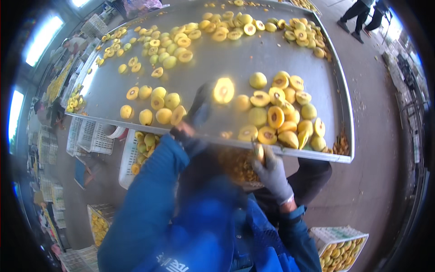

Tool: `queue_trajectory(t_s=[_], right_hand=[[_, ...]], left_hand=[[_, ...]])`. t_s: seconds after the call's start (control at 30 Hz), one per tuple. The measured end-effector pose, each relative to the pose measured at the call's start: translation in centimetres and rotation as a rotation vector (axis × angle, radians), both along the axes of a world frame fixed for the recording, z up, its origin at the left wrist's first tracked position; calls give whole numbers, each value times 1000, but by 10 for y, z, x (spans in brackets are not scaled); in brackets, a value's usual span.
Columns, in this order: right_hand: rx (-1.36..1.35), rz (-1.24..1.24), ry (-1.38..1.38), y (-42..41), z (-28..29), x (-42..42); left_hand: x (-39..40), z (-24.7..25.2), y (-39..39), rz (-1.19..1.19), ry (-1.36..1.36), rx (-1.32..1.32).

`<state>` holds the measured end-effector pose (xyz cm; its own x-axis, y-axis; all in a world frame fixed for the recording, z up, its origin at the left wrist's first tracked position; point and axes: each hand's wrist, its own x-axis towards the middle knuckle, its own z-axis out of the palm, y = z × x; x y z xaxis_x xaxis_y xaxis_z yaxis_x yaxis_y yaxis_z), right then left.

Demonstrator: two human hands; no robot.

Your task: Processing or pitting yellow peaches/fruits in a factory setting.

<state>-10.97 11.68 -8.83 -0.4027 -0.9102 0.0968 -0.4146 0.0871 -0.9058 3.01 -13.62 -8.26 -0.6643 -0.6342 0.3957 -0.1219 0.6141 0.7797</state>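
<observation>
A steel sorting table (210, 68) with a raised rim bears many yellow peach halves with dark pit centres. My right hand (272, 170), in a pale glove, is closed at the near rim around a small tool with a yellowish handle (259, 152); its kind is not clear. Just above it lies a heap of peach halves (275, 117). My left hand (185, 130) is at the near edge, beside a peach half (178, 115); blur hides its fingers, and whether it holds that half is unclear. A container of brown pits or scraps (241, 166) sits below the rim, between my arms.
Under the table's left side is a white plastic crate of peaches (126, 166), with stacked white crates (97, 136) farther left. Another crate of peaches (340, 234) stands at lower right. Brown scraps (341, 146) fill the table's near right corner. Other people stand beyond the table.
</observation>
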Motion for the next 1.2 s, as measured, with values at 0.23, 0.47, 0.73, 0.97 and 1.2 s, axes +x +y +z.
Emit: queue_trajectory(t_s=[0.23,0.47,0.73,0.97,1.2], right_hand=[[-159,-98,552,-34,41,25],[-133,-150,662,-17,36,39],[-31,-86,1069,-26,-21,31],[-106,-50,1030,-12,32,13],[-326,-417,-376,-24,41,20]], left_hand=[[-13,72,114,-78,340,387],[-27,43,135,184,380,-38],[-36,46,134,47,466,503],[-32,48,124,-36,302,-97],[-32,71,125,-195,112,-234]])
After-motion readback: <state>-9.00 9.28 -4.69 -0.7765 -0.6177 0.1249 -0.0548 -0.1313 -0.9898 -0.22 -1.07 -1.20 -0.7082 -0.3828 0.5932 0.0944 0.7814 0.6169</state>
